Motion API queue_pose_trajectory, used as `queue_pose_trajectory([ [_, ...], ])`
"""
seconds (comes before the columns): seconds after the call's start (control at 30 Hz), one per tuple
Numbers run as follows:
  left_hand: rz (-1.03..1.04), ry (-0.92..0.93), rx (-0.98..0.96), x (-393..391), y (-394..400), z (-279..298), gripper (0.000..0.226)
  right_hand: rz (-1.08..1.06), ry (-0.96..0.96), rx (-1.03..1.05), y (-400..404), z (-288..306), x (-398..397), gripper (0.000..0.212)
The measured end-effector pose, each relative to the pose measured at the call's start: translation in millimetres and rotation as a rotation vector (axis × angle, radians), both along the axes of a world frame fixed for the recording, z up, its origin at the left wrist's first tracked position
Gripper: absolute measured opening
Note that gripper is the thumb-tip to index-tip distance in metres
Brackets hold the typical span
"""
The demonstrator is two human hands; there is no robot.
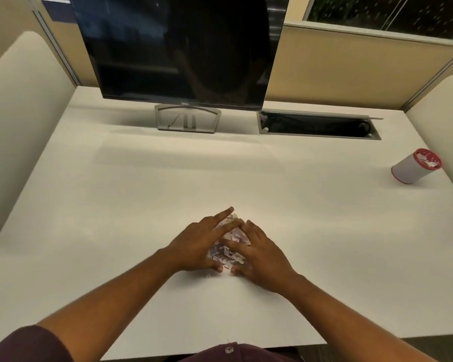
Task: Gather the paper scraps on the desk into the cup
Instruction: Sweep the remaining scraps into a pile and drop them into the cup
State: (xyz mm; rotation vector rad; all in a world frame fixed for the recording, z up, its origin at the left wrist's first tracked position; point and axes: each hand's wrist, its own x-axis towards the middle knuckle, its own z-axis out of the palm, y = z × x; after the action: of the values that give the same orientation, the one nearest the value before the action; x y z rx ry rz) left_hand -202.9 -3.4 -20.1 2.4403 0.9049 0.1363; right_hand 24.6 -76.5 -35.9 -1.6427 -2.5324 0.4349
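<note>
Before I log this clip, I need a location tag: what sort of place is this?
Most likely an office cubicle. A monitor stands on a white desk, padded partitions wall it in, and a cable hatch is set into the desktop.

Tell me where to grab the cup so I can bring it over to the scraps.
Grip the cup around its white side wall, coming from its left, the pile's side. It stands upright, apart from other things, and scraps already fill its red-rimmed mouth, so stay off the top.
</note>
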Motion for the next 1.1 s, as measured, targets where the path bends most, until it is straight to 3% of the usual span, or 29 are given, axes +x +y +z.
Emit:
queue_pose_trajectory([
  [0.1,-0.014,0.151,0.043,19,-1,0,0.121,-0.02,-0.073,0.043,-1,4,-6,0.059],
  [0.2,0.058,0.168,-0.021,30,2,3,0.102,-0.032,-0.091,0.107,-1,5,-6,0.04],
  [0.27,0.112,0.119,-0.061,33,3,2,0.089,-0.041,-0.079,0.104,0,6,-3,0.041],
  [0.37,0.211,0.065,-0.069,36,0,-1,0.075,-0.054,-0.04,0.09,1,7,3,0.059],
  [0.57,0.383,-0.02,-0.062,43,-7,0,0.021,-0.105,0.092,0.051,9,8,9,0.041],
  [0.67,0.423,0.013,-0.058,47,-8,2,0.018,-0.173,0.146,0.004,20,7,10,0.038],
  [0.93,0.544,-0.062,-0.101,47,-2,5,0.01,-0.581,0.619,-0.171,30,18,22,0.02],
  [1.1,0.721,-0.293,-0.194,55,1,9,0.029,-0.796,1.103,-0.441,33,26,36,0.019],
])
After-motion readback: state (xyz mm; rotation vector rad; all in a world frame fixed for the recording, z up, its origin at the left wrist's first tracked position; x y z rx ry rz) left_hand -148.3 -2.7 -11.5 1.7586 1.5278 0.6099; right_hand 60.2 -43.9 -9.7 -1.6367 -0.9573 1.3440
